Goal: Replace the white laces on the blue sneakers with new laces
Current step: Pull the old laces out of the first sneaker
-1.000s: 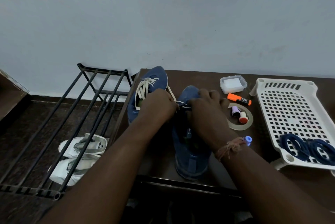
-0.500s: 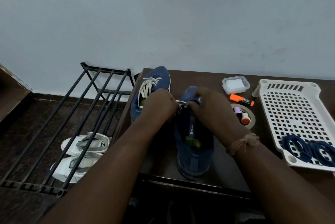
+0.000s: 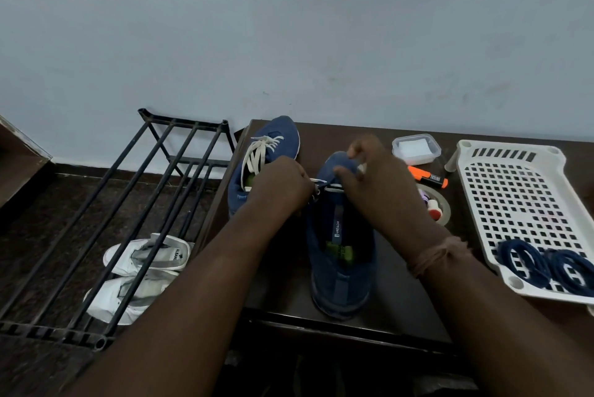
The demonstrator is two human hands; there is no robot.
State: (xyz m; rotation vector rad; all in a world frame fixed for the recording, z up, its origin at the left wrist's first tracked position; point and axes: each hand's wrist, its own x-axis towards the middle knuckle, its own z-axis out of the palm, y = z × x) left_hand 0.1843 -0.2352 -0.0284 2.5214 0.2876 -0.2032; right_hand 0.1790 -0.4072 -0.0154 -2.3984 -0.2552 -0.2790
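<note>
White flat cotton lace (image 3: 324,185) shows as a short piece between the two hands, at the lowest eyelets of the near blue fabric sneaker (image 3: 341,249), which stands on the dark brown wooden table (image 3: 398,300) with its toe away from the person. The left hand (image 3: 283,186) has its fingers curled and seems to pinch the lace end at the left side of the shoe. The right hand (image 3: 376,176) holds the toe part, thumb and fingers bent around the front of it; whether it also pinches the lace, I cannot tell. The second blue sneaker (image 3: 266,159), with its white lace threaded, lies just beside, to the left and further back.

I judge the lace to be light, soft and limp, so it gives no resistance except friction in the eyelets; it is best taken near the eyelet and pulled straight. The shoe is light and its upper is soft, so it needs a steady hold. The new dark blue coiled laces (image 3: 546,263) wait in the white perforated plastic tray (image 3: 514,191) at the right.
</note>
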